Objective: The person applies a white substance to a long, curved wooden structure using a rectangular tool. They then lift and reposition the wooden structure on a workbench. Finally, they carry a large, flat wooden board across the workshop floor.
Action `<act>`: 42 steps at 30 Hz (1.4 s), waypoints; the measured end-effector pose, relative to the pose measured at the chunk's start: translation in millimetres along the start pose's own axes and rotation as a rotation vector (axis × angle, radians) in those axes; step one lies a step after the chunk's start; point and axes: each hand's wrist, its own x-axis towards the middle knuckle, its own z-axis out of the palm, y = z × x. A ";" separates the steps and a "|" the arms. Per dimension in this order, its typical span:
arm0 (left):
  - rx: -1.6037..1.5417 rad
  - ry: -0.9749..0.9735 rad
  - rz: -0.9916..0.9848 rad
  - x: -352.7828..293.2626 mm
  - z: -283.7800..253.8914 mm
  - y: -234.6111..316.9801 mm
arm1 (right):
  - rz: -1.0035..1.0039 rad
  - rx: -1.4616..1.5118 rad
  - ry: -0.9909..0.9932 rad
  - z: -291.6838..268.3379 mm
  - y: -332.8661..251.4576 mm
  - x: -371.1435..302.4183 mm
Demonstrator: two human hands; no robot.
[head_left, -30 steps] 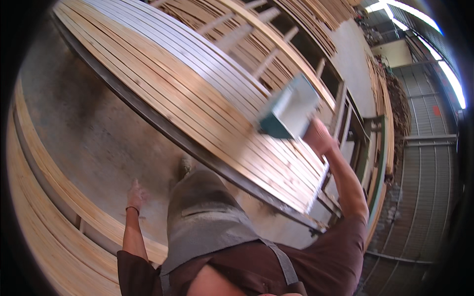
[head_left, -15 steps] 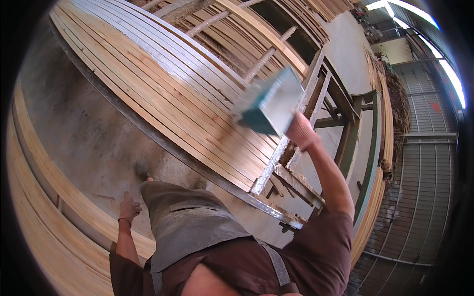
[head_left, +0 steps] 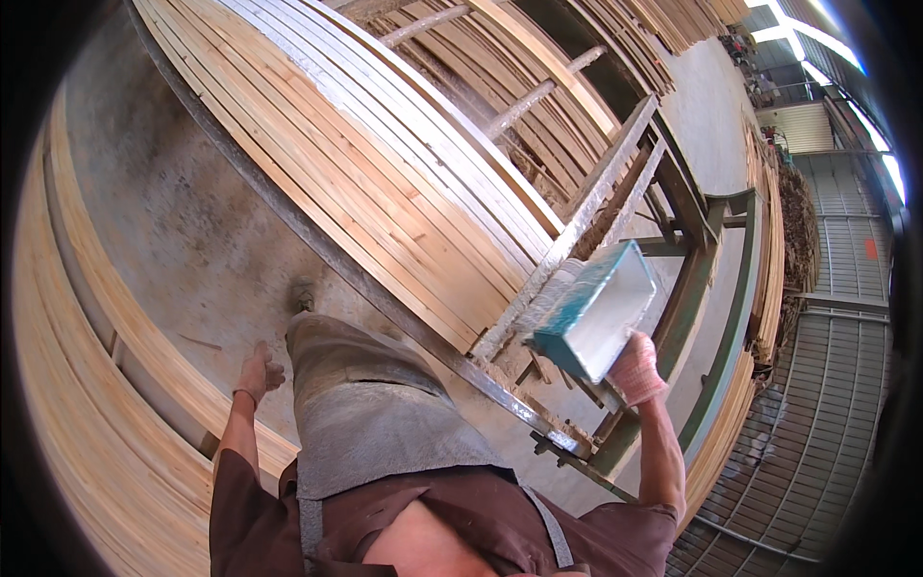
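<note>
My right hand (head_left: pixel 639 372), in a pinkish knit glove, is closed round the near side of a teal box-shaped hopper (head_left: pixel 604 313). Its inside is white, and a whitish ribbed, roller-like part (head_left: pixel 553 293) runs along its left side. The hopper is tilted, over the right end of a row of long wooden boards (head_left: pixel 385 202). White coating (head_left: pixel 385 120) covers the far boards; the nearer ones show bare wood. My left hand (head_left: pixel 258 373) hangs low beside my apron, fingers apart and holding nothing, near other long timbers.
A metal rail (head_left: pixel 317 264) edges the boards on my side. White-smeared crossbars (head_left: pixel 601 183) and a green frame (head_left: pixel 716 327) stand to the right. Long timbers (head_left: pixel 87 404) lie at left, more timber (head_left: pixel 486 87) beyond the frame. A wire-mesh wall (head_left: pixel 817 404) rises at far right.
My right hand has carried the hopper right and toward me, off the boards to beyond their end. My left hand has shifted only slightly. The view has turned a little.
</note>
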 end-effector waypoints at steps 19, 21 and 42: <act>-0.090 -0.015 0.293 65.9 -38.8 37.5 | -0.251 -0.486 0.338 -50.8 -113.3 33.7; -0.044 -0.082 0.086 64.0 -38.5 4.9 | -0.249 -0.501 0.240 -6.2 -74.9 1.0; -0.106 0.037 0.422 98.3 -191.3 45.3 | -0.547 -0.283 0.689 -425.0 -491.1 284.2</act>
